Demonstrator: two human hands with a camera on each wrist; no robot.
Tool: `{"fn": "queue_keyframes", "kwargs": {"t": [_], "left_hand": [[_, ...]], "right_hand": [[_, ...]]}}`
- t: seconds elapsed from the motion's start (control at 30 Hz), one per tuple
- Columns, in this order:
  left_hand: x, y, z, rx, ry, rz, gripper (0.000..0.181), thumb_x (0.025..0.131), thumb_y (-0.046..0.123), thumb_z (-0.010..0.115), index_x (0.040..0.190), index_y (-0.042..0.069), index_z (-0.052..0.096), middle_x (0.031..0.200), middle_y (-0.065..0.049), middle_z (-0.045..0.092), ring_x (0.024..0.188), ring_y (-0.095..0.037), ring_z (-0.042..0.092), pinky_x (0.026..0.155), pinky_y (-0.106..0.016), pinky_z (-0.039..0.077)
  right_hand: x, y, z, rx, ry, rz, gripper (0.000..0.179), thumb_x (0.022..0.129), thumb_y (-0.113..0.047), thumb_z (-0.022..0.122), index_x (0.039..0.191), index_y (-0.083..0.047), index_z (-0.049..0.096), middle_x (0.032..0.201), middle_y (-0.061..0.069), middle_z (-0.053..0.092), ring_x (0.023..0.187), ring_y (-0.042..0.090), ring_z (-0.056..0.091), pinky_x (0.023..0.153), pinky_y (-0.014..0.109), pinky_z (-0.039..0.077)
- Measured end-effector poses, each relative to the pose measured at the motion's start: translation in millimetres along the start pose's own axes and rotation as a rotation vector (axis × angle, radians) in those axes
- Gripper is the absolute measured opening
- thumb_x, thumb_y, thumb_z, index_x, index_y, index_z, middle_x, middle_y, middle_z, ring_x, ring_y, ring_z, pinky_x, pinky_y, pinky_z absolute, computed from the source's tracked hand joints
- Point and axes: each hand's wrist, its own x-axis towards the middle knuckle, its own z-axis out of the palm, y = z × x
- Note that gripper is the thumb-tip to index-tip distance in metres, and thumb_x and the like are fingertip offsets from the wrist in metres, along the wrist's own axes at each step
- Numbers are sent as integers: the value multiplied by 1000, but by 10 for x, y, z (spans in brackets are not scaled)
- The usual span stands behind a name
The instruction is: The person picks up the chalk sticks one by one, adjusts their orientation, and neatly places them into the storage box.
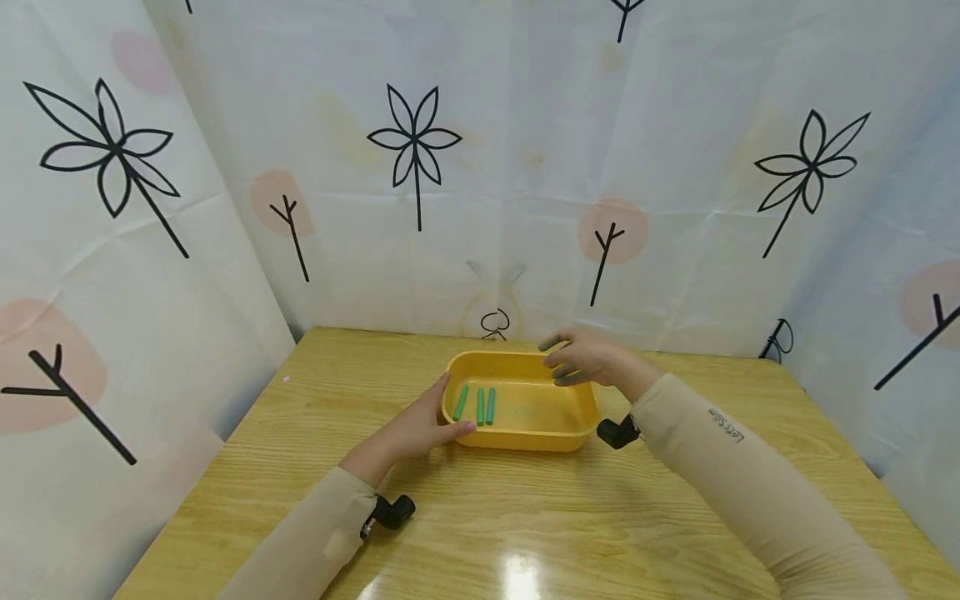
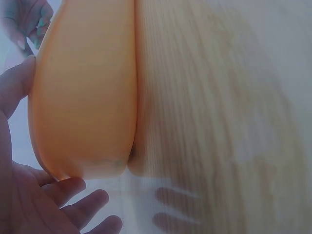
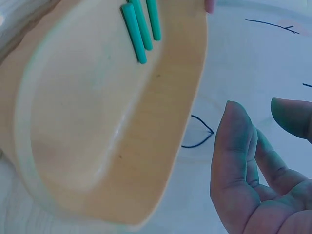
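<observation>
A yellow plastic tub (image 1: 525, 440) stands on the table. Inside its left end lie three short, chalk-like sticks: a green stick (image 1: 461, 402), a second green stick (image 1: 480, 407) and a teal stick (image 1: 491, 406). My left hand (image 1: 416, 425) holds the tub's left end, thumb at the near rim and fingers along the outer side; the left wrist view has the thumb (image 2: 19, 83) against the rim. Over the tub's far right part hovers my right hand (image 1: 585, 357), its greenish fingers extended. Nothing shows between thumb and fingers in the right wrist view.
The wooden table (image 1: 525, 517) extends around the tub on all sides. Behind it and at both sides hangs a white curtain (image 1: 510, 150) printed with flowers and twigs. A small black camera is strapped at each wrist.
</observation>
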Motion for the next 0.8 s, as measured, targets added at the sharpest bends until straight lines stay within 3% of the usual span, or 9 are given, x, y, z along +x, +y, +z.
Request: {"fn": "queue_keyframes", "kwargs": {"t": [0.33,0.57,0.8], "left_hand": [[1,-4,-3,3,-3,-5,114,85,63,70,163,13,3,165,-15,16,149,-35,24,118,-53,24],[-5,-9,8,3,-3,-4,112,87,60,70,163,12,4,165,-15,16,149,-35,24,118,-53,23],[-5,9,-4,-5,-1,3,112,87,59,71,162,11,4,165,-16,17,149,-35,23,118,-54,23]], "right_hand": [[-166,10,-285,-48,0,-44,50,102,-8,56,148,4,39,144,29,39,100,31,57,103,52,45],[-296,56,-479,-83,30,-50,51,103,-9,55,149,4,37,144,30,37,106,34,55,93,40,53],[-394,117,-674,-91,65,-47,51,104,-8,52,150,5,34,143,31,36,96,26,59,89,37,54]]}}
